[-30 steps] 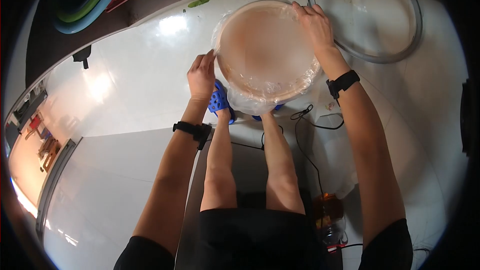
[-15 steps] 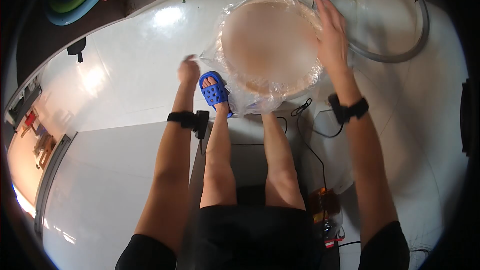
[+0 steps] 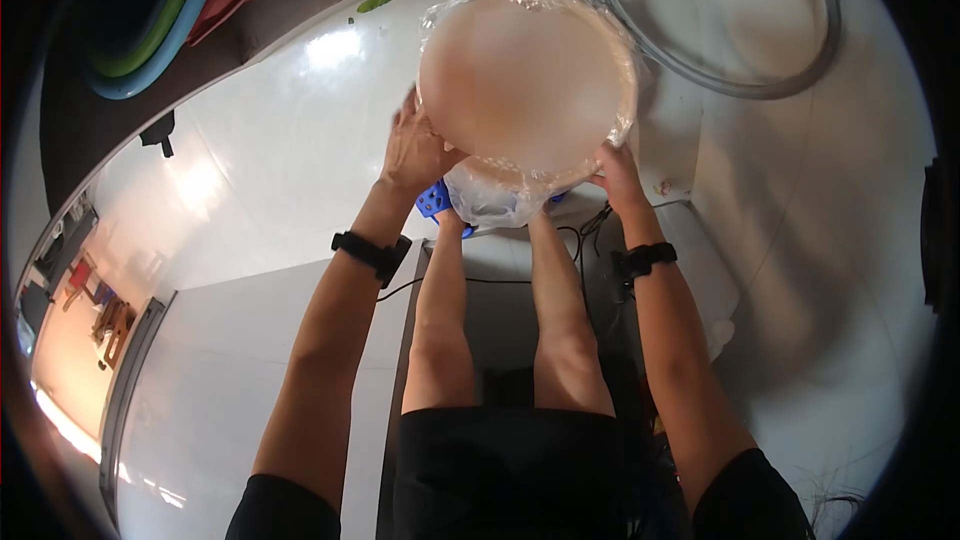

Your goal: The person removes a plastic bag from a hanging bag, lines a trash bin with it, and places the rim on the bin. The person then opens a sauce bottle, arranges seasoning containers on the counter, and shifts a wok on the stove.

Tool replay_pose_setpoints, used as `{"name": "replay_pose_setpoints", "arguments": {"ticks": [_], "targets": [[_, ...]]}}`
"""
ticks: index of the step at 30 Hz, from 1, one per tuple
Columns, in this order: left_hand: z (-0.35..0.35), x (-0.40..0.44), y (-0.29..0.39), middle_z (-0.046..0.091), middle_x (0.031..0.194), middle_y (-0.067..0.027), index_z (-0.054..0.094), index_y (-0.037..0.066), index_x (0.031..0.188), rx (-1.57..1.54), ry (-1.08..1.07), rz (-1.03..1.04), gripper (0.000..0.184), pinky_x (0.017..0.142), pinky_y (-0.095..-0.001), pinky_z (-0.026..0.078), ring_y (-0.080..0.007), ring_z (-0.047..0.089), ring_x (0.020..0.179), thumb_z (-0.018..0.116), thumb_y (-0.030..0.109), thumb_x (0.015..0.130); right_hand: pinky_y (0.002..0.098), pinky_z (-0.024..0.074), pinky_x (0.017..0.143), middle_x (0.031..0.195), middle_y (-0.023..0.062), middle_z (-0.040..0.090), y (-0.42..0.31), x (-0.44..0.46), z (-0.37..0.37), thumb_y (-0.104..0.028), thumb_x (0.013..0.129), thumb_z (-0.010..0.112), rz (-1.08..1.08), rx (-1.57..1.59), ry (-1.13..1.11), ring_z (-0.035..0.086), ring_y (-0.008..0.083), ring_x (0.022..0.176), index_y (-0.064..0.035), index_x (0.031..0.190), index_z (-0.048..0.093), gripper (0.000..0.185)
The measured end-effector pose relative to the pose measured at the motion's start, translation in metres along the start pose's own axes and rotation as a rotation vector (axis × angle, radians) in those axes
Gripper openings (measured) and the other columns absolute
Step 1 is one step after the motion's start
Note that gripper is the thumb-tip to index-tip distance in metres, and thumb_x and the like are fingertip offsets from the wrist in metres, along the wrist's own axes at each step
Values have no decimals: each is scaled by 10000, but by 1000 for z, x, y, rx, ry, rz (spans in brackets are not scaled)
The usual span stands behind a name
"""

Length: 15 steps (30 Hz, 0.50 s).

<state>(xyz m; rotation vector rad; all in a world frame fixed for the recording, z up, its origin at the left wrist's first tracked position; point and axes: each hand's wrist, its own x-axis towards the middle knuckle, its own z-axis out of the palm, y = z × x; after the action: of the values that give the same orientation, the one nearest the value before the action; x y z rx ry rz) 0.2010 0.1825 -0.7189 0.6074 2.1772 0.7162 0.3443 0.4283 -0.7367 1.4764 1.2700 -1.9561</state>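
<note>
A round, pale tan basin [image 3: 625,90], its inside blurred, is lined or wrapped with clear plastic film [image 3: 490,202] that hangs loosely below the near rim. At its lower left side, my left hand [image 3: 415,145] grips the rim, fingers on the outer wall. My right hand [image 3: 617,172] holds the lower right part of the rim through or beside the film. Black straps with small devices are on both wrists. Whatever the basin contains cannot be made out.
A grey hose ring [image 3: 770,90] lies on the pale floor at upper right. Blue, green and red basins [image 3: 145,80] stand at upper left. Blue sandals [image 3: 433,202] are on my feet. Black cables [image 3: 590,230] run near my legs.
My left hand has come back from the pulled film to the basin's side. My right hand has moved down from the upper right rim to the lower right rim.
</note>
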Motion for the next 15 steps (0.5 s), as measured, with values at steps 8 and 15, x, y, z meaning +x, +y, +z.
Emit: {"name": "replay_pose_setpoints", "arguments": {"ticks": [8,15], "targets": [[53,49,73,368,1399,-39,583,100,1160,946,-285,353,375,1060,-525,200,-312,334,1263,533,248,819,353,436,881,1133,112,573,-10,-34,9,-259,819,615,-1151,-1309,78,525,236,1076,-9,1160,540,429],[91,111,4,278,1453,-36,406,104,1329,1531,-340,-95,477,1087,-499,141,-277,236,1329,415,305,897,468,185,1046,1096,81,588,-14,22,37,-323,750,622,-674,-2070,-78,392,298,1210,-112,1095,632,404]]}}
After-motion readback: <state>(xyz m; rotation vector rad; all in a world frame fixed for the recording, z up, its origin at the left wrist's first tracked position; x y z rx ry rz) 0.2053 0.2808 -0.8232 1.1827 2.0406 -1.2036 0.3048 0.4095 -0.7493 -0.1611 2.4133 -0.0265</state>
